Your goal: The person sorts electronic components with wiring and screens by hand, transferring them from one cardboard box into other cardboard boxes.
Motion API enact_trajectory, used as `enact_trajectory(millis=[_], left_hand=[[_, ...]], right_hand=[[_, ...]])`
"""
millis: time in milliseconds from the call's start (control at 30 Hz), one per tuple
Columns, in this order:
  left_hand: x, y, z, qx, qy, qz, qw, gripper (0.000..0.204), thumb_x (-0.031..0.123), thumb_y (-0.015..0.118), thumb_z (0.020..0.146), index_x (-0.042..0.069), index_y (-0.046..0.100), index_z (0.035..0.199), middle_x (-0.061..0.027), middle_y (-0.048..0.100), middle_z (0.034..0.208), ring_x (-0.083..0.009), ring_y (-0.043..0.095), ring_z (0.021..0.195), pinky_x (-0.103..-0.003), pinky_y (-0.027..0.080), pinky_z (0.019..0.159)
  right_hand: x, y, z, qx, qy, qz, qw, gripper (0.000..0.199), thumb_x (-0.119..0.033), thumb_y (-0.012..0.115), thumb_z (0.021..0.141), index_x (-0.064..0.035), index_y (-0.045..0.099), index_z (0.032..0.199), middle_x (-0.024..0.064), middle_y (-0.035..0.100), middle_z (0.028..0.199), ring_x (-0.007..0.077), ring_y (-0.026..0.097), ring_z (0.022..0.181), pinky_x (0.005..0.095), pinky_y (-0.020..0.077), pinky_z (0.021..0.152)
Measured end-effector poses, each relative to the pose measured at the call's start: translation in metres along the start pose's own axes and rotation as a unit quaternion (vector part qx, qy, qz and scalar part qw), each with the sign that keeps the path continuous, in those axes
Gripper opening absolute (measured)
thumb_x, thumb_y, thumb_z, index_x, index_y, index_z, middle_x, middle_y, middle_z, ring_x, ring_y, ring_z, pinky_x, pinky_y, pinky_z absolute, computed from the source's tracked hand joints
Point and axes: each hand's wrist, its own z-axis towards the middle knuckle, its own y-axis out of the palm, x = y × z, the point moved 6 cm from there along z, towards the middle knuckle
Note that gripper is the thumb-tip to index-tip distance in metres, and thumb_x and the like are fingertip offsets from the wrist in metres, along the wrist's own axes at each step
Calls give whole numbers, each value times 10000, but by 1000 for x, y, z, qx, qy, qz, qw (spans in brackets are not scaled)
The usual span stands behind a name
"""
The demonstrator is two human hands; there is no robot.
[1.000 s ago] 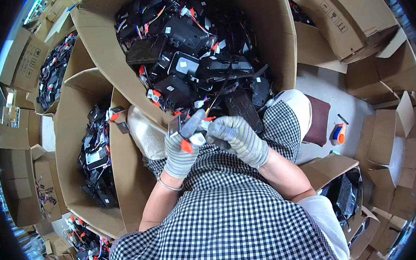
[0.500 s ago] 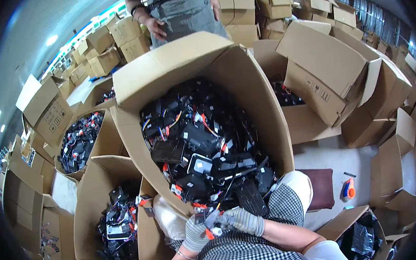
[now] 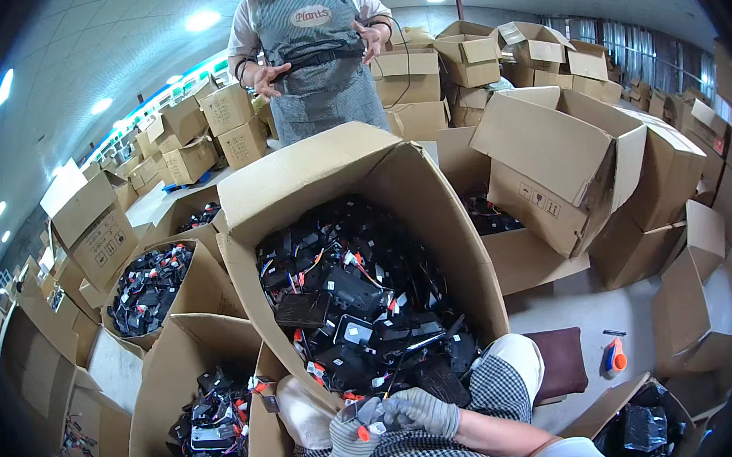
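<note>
Gloves cover both hands at the lower edge; the left hand [image 3: 349,435] and right hand [image 3: 423,411] meet and pinch between them a small black part with orange tips [image 3: 363,420], held just over the person's checked lap. Directly ahead gapes a large cardboard box [image 3: 329,168] heaped with black wired parts [image 3: 354,300]; more open boxes [image 3: 186,369] of the same crowd the left; beyond stands another person in a grey apron [image 3: 313,56]; an orange-handled tool [image 3: 614,356] lies on the floor, right.
</note>
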Motion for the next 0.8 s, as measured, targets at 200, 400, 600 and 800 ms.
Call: enact_trajectory(millis=[200, 400, 600, 800], left_hand=[[-12, 6, 3, -113, -146, -217, 959, 256, 205, 599, 833, 75, 645, 1049, -96, 670, 895, -244, 650, 794, -333, 499, 716], [-12, 15, -5, -117, 20, -53, 991, 238, 170, 608, 805, 80, 641, 1023, -95, 649, 954, -298, 615, 901, -376, 477, 808], [-13, 13, -21, -194, -121, -190, 955, 285, 216, 662, 785, 86, 637, 1037, -88, 639, 992, -302, 586, 988, -390, 455, 866], [-58, 45, -64, -112, -370, -439, 811, 328, 101, 692, 740, 35, 611, 1051, -116, 611, 1075, -280, 505, 1151, -379, 398, 975]], right_hand=[[-3, -2, -7, -64, 20, -84, 994, 372, -378, 515, 941, -33, 643, 886, -20, 584, 716, 23, 505, 621, 196, 411, 539], [-46, 26, -34, 65, -135, -605, 782, 338, -378, 462, 952, -99, 653, 927, 119, 591, 719, 221, 582, 654, 342, 464, 616], [-6, 10, -36, -33, 12, -72, 997, 315, -342, 536, 924, -61, 670, 874, -27, 579, 709, 29, 446, 564, 199, 339, 480], [-59, 1, -11, -89, -350, -635, 683, 161, -226, 567, 846, -103, 653, 906, 91, 634, 855, 257, 601, 761, 361, 492, 673]])
